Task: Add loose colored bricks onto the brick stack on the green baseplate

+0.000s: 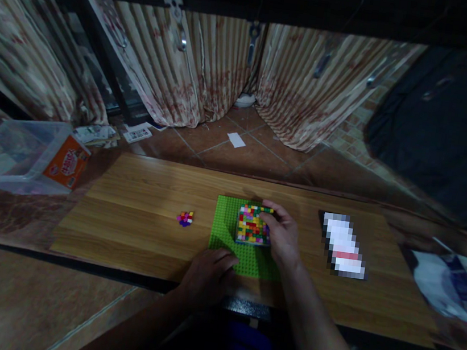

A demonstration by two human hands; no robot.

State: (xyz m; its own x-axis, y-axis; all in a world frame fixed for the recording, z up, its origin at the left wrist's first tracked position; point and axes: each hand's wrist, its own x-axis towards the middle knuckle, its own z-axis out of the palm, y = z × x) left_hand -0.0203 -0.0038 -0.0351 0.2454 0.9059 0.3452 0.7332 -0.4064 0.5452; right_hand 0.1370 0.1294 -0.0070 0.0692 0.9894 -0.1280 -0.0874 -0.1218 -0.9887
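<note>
On a long brown wood-grain table (135,202), a square, bright green, studded plastic baseplate (222,225) lay near the middle, bearing a rectangular block of small multicoloured plastic bricks (251,226). The person's right hand (284,233) reached around the block's far right corner, thumb and fingers close together; whether they pinched the block or a small hidden brick could not be told. The left hand (211,272) rested at the baseplate's near left edge, fingers bent, and whether it held anything could not be told. A hard push at that corner might have tipped the block or sprung bricks loose, and a lightly braced baseplate might have slid along the table. To the left, a little heap of loose red, white, purple, pink and yellow bricks (185,219) sat unguarded on the bare wood, where a sweeping left forearm could have scattered it.
</note>
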